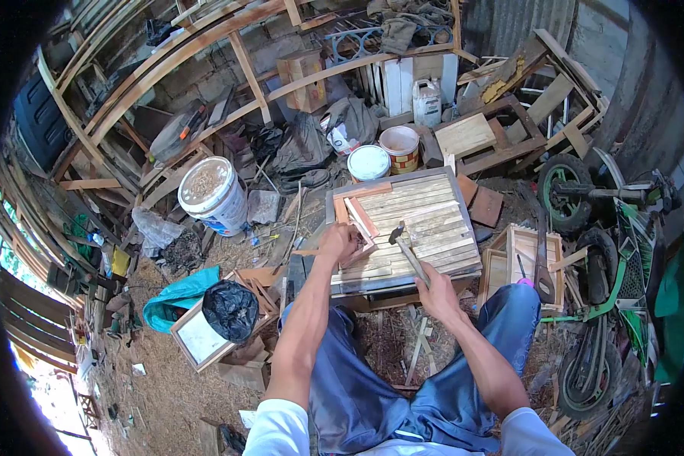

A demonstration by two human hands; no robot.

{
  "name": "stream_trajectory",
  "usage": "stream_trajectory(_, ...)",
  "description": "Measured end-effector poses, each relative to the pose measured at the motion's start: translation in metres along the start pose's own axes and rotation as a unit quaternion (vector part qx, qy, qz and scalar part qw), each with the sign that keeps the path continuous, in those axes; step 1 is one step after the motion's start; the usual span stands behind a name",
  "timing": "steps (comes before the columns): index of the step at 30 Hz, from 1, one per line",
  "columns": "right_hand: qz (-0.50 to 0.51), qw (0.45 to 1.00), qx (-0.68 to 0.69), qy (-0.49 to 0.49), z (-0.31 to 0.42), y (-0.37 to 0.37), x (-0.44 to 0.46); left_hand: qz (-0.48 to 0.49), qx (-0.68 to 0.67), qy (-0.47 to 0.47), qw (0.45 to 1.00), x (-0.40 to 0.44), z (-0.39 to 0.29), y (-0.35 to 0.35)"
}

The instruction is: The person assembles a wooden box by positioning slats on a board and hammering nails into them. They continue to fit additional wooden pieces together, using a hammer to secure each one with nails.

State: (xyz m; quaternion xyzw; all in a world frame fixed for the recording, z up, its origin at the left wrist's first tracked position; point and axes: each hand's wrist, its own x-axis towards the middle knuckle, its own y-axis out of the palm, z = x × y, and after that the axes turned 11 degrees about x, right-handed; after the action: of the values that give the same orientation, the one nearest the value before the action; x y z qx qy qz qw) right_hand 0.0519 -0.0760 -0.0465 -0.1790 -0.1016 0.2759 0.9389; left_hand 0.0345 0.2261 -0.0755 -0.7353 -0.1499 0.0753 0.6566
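Observation:
My right hand (438, 291) is closed around the handle of a hammer (412, 253), its head raised over a slatted wooden work table (425, 205). At the left side of that table, my left hand (340, 242) grips a small wooden frame (363, 219) made of narrow strips. The fingers are curled at the frame's near corner, and what else they may pinch is too small to make out. The hammer head is to the right of the frame and apart from it. A reddish wood strip (340, 207) lies along the table's far left edge.
A white bucket (214, 201) stands left, with two smaller tubs (369, 163) behind the table. On the right are a handsaw (543, 251), shallow wooden boxes (518, 262) and a small green motorbike (623, 266). A box with a black bag (230, 310) sits front left.

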Motion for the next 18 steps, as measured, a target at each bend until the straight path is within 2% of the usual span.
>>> stream_trajectory(4, 0.002, 1.000, 0.002, -0.006, -0.001, 0.004, 0.001, -0.018, -0.105, -0.017, 0.994, -0.003, 0.003, -0.009)
stream_trajectory(10, 0.008, 1.000, 0.000, -0.015, -0.004, 0.010, 0.002, -0.008, -0.163, -0.069, 0.984, 0.000, 0.014, 0.006)
stream_trajectory(13, 0.018, 1.000, 0.002, -0.012, -0.001, 0.010, 0.002, -0.045, -0.235, -0.076, 0.968, -0.002, 0.014, 0.007)
stream_trajectory(16, 0.020, 1.000, 0.004, -0.017, -0.002, 0.011, 0.003, 0.012, -0.278, -0.109, 0.954, -0.002, 0.013, -0.002)
stream_trajectory(18, 0.019, 1.000, 0.002, -0.019, -0.001, 0.011, 0.003, 0.008, -0.282, -0.110, 0.953, -0.001, 0.013, -0.005)
